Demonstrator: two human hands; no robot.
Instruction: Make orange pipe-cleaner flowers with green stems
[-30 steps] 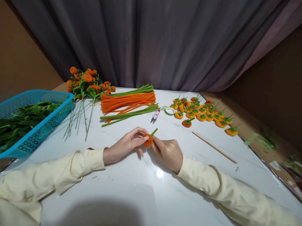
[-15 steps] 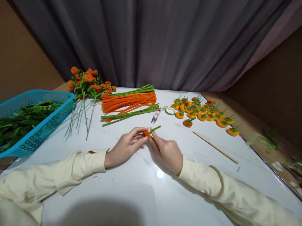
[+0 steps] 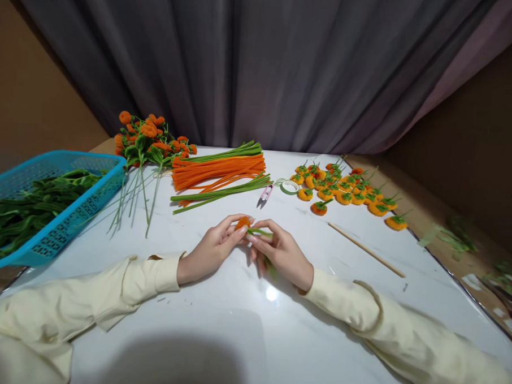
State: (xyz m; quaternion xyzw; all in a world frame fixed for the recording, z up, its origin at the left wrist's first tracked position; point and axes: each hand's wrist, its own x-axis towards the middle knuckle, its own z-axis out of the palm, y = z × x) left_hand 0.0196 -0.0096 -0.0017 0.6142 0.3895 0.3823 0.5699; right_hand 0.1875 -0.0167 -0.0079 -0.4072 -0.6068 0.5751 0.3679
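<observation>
Between the thumb and fingers of my left hand [image 3: 214, 248] is a fuzzy orange flower head [image 3: 243, 221]. A green pipe cleaner [image 3: 261, 232] sticks out from its underside toward the right. My right hand [image 3: 287, 257] pinches this green pipe cleaner close to the flower, and a blurred green end hangs below the fingers. Both hands are near each other above the white table, their fingertips almost touching. Beyond them lie a bundle of orange pipe cleaners [image 3: 218, 170], green ones [image 3: 222, 194] and small pink-handled thread snips [image 3: 265, 196].
At left stands a blue basket [image 3: 68, 220] of green leaves, with finished orange flowers [image 3: 148, 132] on long stems behind it. Several yellow-orange flower heads [image 3: 344, 198], a roll of green tape [image 3: 289, 186] and a wooden stick [image 3: 366, 250] lie on the right. A curtain hangs behind.
The flower head has turned so its fuzzy orange side faces up. My right hand has rolled over and lifted slightly, and the green pipe cleaner now points right instead of up.
</observation>
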